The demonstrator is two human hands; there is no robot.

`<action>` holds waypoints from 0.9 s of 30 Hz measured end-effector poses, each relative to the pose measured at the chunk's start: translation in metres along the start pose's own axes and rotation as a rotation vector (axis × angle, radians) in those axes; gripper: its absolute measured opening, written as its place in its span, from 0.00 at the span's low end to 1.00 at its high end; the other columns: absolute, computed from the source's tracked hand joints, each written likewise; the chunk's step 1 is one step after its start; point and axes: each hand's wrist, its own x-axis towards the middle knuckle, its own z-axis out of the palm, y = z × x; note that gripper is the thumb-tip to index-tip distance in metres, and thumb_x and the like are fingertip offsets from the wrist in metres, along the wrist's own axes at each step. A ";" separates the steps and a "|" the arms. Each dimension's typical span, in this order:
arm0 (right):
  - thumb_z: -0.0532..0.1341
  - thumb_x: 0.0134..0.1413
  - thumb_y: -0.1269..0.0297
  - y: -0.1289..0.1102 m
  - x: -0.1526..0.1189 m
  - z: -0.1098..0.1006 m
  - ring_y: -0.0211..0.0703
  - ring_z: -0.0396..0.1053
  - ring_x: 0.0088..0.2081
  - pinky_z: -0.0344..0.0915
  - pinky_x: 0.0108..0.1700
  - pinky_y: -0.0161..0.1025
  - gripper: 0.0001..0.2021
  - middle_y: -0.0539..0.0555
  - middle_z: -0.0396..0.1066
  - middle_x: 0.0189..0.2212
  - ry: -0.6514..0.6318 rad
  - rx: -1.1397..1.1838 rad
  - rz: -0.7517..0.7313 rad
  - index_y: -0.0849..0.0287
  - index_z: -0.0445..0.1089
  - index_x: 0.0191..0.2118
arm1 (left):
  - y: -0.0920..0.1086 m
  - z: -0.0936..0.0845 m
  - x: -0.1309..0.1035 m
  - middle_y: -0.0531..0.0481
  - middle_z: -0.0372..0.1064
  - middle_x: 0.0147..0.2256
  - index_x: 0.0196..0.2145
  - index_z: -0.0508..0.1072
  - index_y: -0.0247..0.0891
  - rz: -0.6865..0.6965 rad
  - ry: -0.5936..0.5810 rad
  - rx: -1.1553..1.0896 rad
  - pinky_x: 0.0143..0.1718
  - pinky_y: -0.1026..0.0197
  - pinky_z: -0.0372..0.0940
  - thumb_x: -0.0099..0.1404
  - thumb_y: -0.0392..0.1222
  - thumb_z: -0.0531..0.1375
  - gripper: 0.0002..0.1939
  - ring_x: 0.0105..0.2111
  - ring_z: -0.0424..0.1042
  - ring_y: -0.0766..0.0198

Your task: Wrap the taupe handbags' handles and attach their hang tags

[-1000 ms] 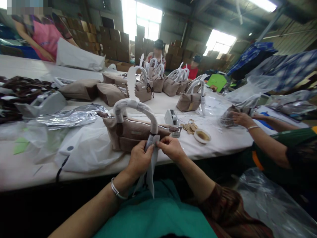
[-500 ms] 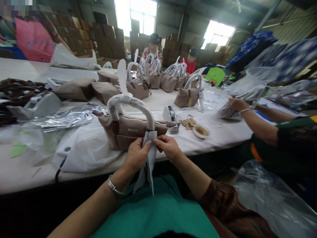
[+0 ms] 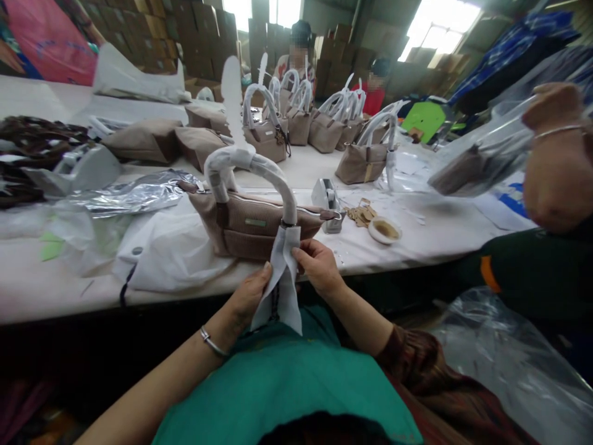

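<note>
One taupe ribbed handbag [image 3: 245, 240] stands on the white table [image 3: 301, 173], just toward 9 o'clock from the middle of the view. Its arched handle [image 3: 269, 168] is wrapped in white, with one serrated white strap [image 3: 233, 93] rising at 11 o'clock. Two hands work on one white wrapping sheet [image 3: 291, 296] hanging in two tails from the handle's near foot. The right hand [image 3: 319, 269], at 5 o'clock, has its fingers pinched on the sheet's edge; the left hand [image 3: 250, 290], at 7, touches the opposite edge — I cannot tell how tightly its fingers close. One tape dispenser [image 3: 321, 193] sits at 2 o'clock; three taupe bags [image 3: 146, 139] lie between 10 and 11.
</note>
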 end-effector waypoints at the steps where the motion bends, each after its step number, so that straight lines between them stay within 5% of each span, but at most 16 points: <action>1: 0.68 0.47 0.54 0.004 -0.002 0.001 0.35 0.62 0.21 0.60 0.22 0.33 0.14 0.47 0.68 0.22 0.009 0.002 -0.004 0.60 0.70 0.32 | -0.008 -0.003 -0.004 0.40 0.75 0.31 0.42 0.75 0.33 -0.042 0.008 0.006 0.31 0.56 0.69 0.59 0.64 0.61 0.29 0.27 0.73 0.57; 6: 0.67 0.51 0.51 0.029 -0.017 -0.008 0.38 0.67 0.28 0.66 0.32 0.35 0.16 0.49 0.73 0.29 -0.144 0.207 0.068 0.58 0.72 0.39 | -0.031 -0.012 -0.001 0.49 0.72 0.27 0.38 0.74 0.33 0.023 0.155 0.077 0.24 0.66 0.61 0.51 0.59 0.70 0.27 0.22 0.66 0.67; 12: 0.68 0.53 0.52 0.058 -0.039 -0.020 0.40 0.70 0.32 0.67 0.39 0.38 0.15 0.51 0.74 0.30 -0.317 0.319 0.179 0.57 0.75 0.41 | -0.027 -0.009 0.005 0.50 0.71 0.26 0.35 0.73 0.32 0.078 0.130 0.188 0.25 0.66 0.61 0.54 0.61 0.68 0.27 0.23 0.65 0.67; 20: 0.73 0.35 0.62 0.045 -0.027 0.005 0.40 0.68 0.28 0.66 0.32 0.38 0.16 0.50 0.74 0.27 -0.200 0.155 0.272 0.59 0.76 0.34 | -0.035 -0.012 0.010 0.50 0.72 0.28 0.38 0.73 0.34 0.174 0.168 0.409 0.28 0.64 0.64 0.58 0.49 0.65 0.16 0.26 0.68 0.64; 23: 0.71 0.33 0.65 0.042 -0.022 0.008 0.39 0.66 0.24 0.64 0.28 0.37 0.13 0.49 0.73 0.24 -0.161 0.120 0.315 0.61 0.75 0.31 | -0.030 -0.018 0.005 0.49 0.74 0.32 0.44 0.74 0.35 0.174 0.084 0.403 0.31 0.64 0.65 0.57 0.45 0.66 0.18 0.29 0.70 0.64; 27: 0.70 0.34 0.65 0.045 -0.019 0.007 0.41 0.68 0.28 0.65 0.32 0.37 0.12 0.50 0.74 0.26 -0.123 0.060 0.257 0.61 0.76 0.31 | -0.020 -0.019 -0.004 0.45 0.75 0.36 0.47 0.74 0.35 0.078 -0.088 0.112 0.37 0.59 0.67 0.52 0.47 0.68 0.26 0.34 0.73 0.58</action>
